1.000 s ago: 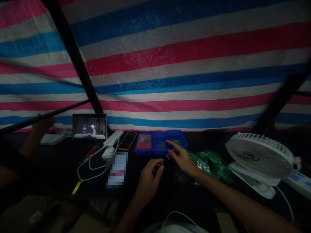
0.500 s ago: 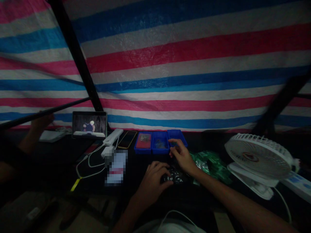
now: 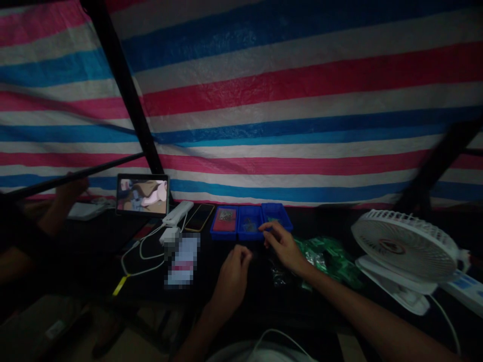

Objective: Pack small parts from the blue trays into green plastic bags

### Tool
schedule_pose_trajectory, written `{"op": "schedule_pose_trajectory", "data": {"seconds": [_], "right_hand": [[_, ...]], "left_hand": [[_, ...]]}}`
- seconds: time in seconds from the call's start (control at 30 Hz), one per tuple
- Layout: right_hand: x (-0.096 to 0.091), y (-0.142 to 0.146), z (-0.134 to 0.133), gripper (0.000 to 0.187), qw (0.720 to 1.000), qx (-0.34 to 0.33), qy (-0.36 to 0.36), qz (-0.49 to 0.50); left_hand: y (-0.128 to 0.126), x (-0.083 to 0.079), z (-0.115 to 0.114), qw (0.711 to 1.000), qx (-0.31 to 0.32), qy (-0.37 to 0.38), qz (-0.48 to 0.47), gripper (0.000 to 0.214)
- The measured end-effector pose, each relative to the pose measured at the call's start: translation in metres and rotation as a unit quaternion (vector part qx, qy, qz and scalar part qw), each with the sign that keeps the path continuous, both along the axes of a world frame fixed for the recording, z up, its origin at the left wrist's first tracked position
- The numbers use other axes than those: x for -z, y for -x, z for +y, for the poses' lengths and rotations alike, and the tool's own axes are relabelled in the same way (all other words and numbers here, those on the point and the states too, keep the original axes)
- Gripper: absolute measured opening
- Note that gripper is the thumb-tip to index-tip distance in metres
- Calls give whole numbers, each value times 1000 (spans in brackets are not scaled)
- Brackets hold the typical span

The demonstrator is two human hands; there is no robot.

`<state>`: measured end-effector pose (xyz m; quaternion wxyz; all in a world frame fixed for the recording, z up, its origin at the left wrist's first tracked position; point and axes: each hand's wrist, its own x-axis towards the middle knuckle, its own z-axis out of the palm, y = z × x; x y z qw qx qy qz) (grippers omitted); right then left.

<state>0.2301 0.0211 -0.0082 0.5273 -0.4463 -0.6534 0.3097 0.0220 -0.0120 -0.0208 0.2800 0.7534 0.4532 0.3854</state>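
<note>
My left hand (image 3: 233,275) is closed above the dark table, fingertips pressed against the thumb. Whatever it pinches, if anything, is too small and dim to make out. My right hand (image 3: 284,247) reaches to the front edge of the blue trays, index finger stretched out and apart from the thumb. I see nothing in it. The left blue tray (image 3: 214,235) holds a red piece with small metal parts. Small pieces lie in the middle blue tray (image 3: 249,235) and the right blue tray (image 3: 284,211). Clear plastic bags (image 3: 279,277) lie below my right wrist.
Green plastic packaging (image 3: 328,259) lies right of my right hand, before a white fan (image 3: 403,251). Left of the trays are a phone (image 3: 199,217), a white power strip (image 3: 178,213), cables and a lit tablet (image 3: 142,195). Another person's arm (image 3: 62,206) is at far left.
My left hand has lifted off the clear bags, shifted slightly left and closed its fingers. My right hand stays by the trays, its fingers slightly lower. The tablet picture differs.
</note>
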Motion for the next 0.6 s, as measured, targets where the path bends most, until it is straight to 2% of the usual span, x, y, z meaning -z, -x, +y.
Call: {"op": "schedule_pose_trajectory", "data": {"seconds": [0.1,0.27,0.4,0.6], "right_hand": [[-3,2,-5,23,998,-47,-4,-50],[-2,7,-11,30,987,-134,43,-78],[1,7,-10,28,984,-148,62,-77],[1,5,-9,30,987,-141,54,-50]], "left_hand": [[2,1,3,998,-25,38,-52,21],[1,3,3,992,-8,59,-109,22],[0,3,3,992,-6,68,-110,22],[1,2,2,992,5,64,-111,17]]}}
